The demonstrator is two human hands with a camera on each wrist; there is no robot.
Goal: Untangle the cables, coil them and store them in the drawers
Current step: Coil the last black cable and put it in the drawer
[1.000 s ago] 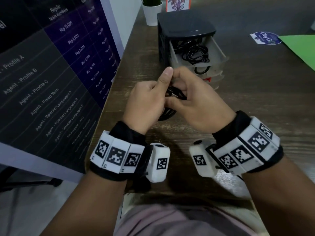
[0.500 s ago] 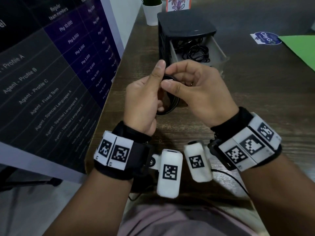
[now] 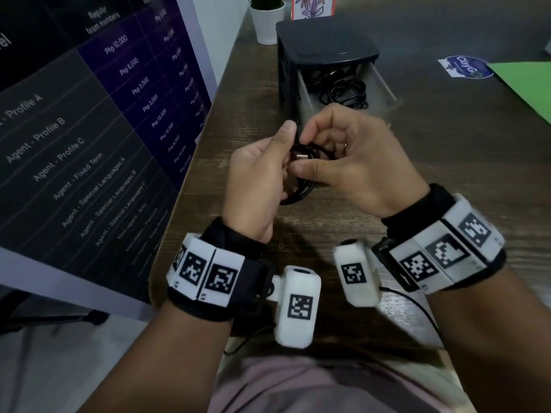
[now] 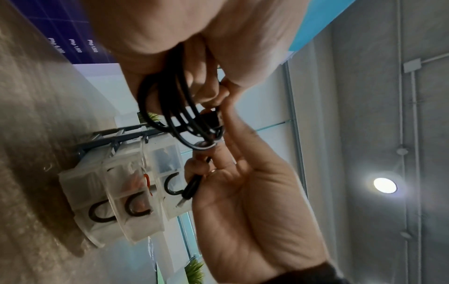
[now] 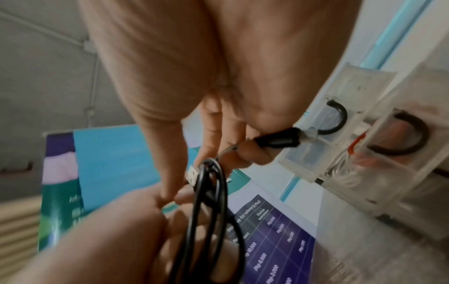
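A person's left hand (image 3: 256, 177) and right hand (image 3: 354, 162) meet above a dark wood-grain bench (image 3: 447, 162), both gripping a coiled black cable (image 3: 301, 186) held in the air just in front of a small black plastic drawer unit (image 3: 325, 52). The left hand's fingers (image 4: 155, 63) are curled round the loops of the coil, thumb raised along its upper edge. The right hand's fingers (image 5: 250, 153) are clamped on the cable's black plug end (image 5: 279, 138), which juts out past the fingertips, while its thumb and forefinger pinch the top of the coil; a silver USB connector (image 5: 192, 174) shows beside the loops. Behind the hands, the unit's clear top drawer (image 3: 384, 90) stands pulled out, with other black cables (image 3: 343, 90) lying inside it. The wrist views show lower clear drawers (image 4: 136, 194) with dark curved handles. A dark printed price board (image 3: 98, 120) stands along the bench's left edge, a white plant pot (image 3: 267, 25) beyond the unit.
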